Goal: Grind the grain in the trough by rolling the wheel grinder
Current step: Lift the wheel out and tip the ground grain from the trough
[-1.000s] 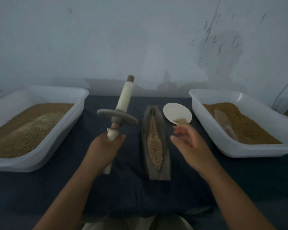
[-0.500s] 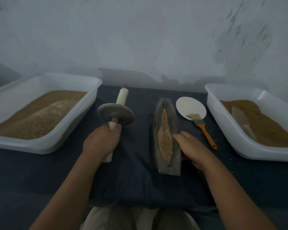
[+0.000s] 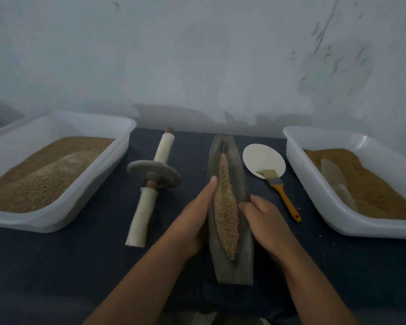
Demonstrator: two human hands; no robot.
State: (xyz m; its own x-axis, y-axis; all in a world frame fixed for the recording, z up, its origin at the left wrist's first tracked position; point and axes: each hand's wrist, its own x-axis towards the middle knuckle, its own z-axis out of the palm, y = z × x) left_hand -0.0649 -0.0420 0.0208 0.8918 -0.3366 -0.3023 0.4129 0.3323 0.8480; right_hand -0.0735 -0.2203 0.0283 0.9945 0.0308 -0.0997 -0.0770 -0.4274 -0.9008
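Note:
The dark stone trough (image 3: 232,270) lies lengthwise in the middle of the dark cloth, with a strip of brown grain (image 3: 224,207) along its groove. My left hand (image 3: 190,221) holds the trough's left side, one digit stretched straight along the rim beside the grain. Opposite it, my right hand (image 3: 265,221) grips the right wall with curled fingers. The wheel grinder (image 3: 154,174), a grey disc on a white-wrapped rod, lies on the cloth left of the trough, with no hand on it.
A white bin (image 3: 63,221) of grain stands at the left. Another white bin (image 3: 314,202) at the right holds brown meal and a pale scoop (image 3: 335,179). A round white plate (image 3: 263,158) and an orange-handled brush (image 3: 283,195) lie between trough and right bin.
My left hand has set the wheel grinder down on the cloth and moved to the trough's left side. My right hand has stayed at the trough's right wall.

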